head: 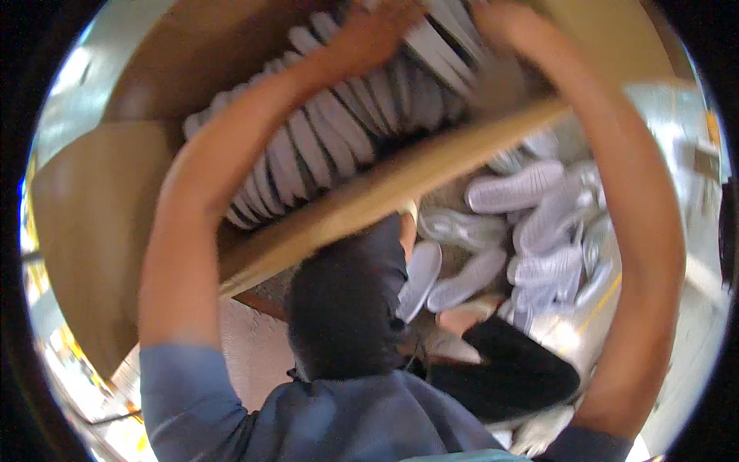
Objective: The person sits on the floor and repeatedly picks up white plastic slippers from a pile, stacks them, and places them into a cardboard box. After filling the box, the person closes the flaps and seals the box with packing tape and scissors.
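A large cardboard box [392, 185] stands before me, holding a tightly packed row of pale shoe soles [323, 138] set on edge. My left hand [384, 29] reaches over the row to its far part and is at some white soles [444, 49] near the top of the view. On the other side of these soles is my right hand [499, 23], blurred and cut off by the upper edge. The fingers of both hands are mostly hidden or out of the picture, so their grip is unclear.
Loose white and grey shoe soles [514, 187] lie heaped on the floor right of the box. A cardboard flap [92, 231] sticks out at the left. My bent legs in black trousers [346, 306] are close against the box. A yellow line [600, 303] marks the floor.
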Tool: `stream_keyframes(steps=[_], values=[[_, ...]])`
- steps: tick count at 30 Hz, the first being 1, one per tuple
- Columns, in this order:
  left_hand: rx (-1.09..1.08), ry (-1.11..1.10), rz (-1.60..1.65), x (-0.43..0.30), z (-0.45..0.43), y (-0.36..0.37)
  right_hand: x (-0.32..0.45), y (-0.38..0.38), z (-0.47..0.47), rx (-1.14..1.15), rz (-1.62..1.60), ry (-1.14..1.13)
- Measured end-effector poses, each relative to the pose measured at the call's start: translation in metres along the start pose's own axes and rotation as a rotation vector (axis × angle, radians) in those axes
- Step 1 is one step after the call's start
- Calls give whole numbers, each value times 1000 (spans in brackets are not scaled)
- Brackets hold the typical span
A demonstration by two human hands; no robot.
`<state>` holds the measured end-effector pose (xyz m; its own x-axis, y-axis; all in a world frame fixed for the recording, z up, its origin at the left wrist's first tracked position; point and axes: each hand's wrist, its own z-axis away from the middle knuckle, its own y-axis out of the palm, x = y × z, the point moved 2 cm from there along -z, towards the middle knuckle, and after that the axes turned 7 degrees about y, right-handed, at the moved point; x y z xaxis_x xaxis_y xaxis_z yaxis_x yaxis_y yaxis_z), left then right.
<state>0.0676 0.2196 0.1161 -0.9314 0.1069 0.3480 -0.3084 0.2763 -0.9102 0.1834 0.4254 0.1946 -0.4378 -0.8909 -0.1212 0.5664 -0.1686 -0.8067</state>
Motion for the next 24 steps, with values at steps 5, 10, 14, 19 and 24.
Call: stream_keyframes(steps=[5, 10, 14, 19, 24], values=[[305, 42, 104, 13, -3, 0, 25, -40, 40, -88, 359, -116], [217, -2, -16, 7, 1, -26, -27, -14, 205, -935, -949, -117], [-88, -134, 260, 3, -26, -105, -143, 108, 315, -856, -1066, 417], [-452, -91, 770, -35, -92, -208, -160, 396, 403, -652, -1932, 1004], [59, 240, 986, -198, -168, -158, -104, 606, 406, -462, -2250, 1719]])
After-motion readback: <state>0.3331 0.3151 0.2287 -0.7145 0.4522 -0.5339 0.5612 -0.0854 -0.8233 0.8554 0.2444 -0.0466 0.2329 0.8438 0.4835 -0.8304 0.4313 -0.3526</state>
